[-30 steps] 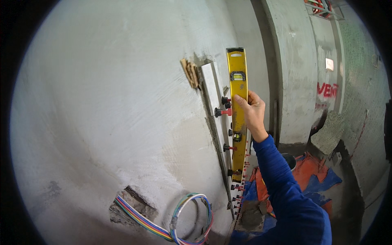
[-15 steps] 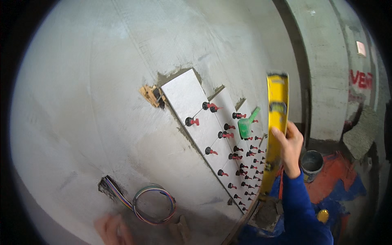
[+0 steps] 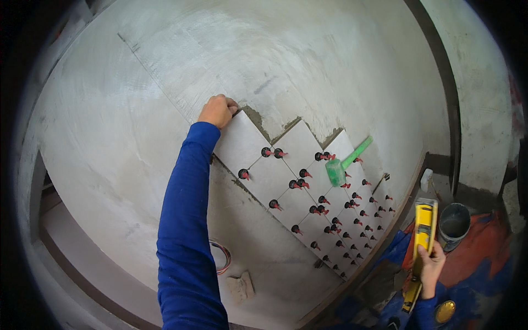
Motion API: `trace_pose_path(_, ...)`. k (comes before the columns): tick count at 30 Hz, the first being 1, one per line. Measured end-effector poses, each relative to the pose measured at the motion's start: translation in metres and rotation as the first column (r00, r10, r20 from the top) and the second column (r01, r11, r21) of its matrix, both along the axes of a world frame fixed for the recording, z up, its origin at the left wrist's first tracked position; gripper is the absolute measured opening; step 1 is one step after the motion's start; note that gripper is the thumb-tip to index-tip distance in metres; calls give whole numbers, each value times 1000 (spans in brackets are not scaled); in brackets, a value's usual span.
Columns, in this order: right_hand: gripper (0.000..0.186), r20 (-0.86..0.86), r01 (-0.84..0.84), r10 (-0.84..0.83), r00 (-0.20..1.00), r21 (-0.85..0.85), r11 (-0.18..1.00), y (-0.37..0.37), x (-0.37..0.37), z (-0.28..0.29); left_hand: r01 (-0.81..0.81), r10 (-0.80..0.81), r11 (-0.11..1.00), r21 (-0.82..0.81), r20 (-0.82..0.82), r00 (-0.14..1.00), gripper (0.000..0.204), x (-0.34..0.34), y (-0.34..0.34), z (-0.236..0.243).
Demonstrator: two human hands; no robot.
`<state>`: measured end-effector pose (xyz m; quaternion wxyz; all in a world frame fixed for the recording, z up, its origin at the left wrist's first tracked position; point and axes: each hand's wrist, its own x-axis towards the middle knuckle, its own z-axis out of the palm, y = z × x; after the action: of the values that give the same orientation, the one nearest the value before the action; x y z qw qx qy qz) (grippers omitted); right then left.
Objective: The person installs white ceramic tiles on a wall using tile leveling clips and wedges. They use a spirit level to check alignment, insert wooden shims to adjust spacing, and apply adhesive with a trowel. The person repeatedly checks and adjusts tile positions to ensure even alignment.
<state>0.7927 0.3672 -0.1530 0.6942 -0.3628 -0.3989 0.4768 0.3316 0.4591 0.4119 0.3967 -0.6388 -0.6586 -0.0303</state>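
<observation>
So half a second ago my left hand is only a blur low on the left side, and now it's right up at the top corner of the end tile, the one on the far left of the stepped top row. The yellow level has changed places too: a second ago I've got it held up tall beside the tiling, and now it's way down at lower right, tilted, just beside the dark bucket and the orange sheeting. My view has swung round as well, so the tiling shows much more face-on. The green mallet still shows among the red-and-black clips, same as before. As for the pose, my left arm reaches up from the bottom edge, blue sleeve nearly straight, wrist over the bare wall, fingers curled with the tips at that tile corner. Can't tell if they're actually pinching it or just resting there. My right hand is clamped on the level, thumb across the front face, fingers wrapped round the far edge, with only a bit of forearm showing low down. Grey mortar pokes out along the top edge of the end tile, and the wire coil is partly hidden behind my left sleeve.
</observation>
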Motion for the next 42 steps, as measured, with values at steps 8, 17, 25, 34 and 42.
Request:
trace_pose_path(8,11,168,203,-188,968,-74,976,-11,91,-64,-166,180,981,-103,148,972,27,-14,29,1)
trace_pose_path(17,13,203,231,-203,958,-126,965,-6,111,-102,-321,314,947,-12,250,916,56,-6,50,-1)
trace_pose_path(25,14,179,230,-201,963,-157,961,-3,121,-112,-441,405,888,132,232,884,50,-3,56,-17)
trace_pose_path(34,12,255,241,-192,948,-176,955,-3,128,-110,-414,387,879,236,156,909,44,-5,54,-23)
trace_pose_path(42,12,274,270,-222,936,-153,950,-2,130,-107,-377,339,901,214,194,920,45,-8,51,-23)
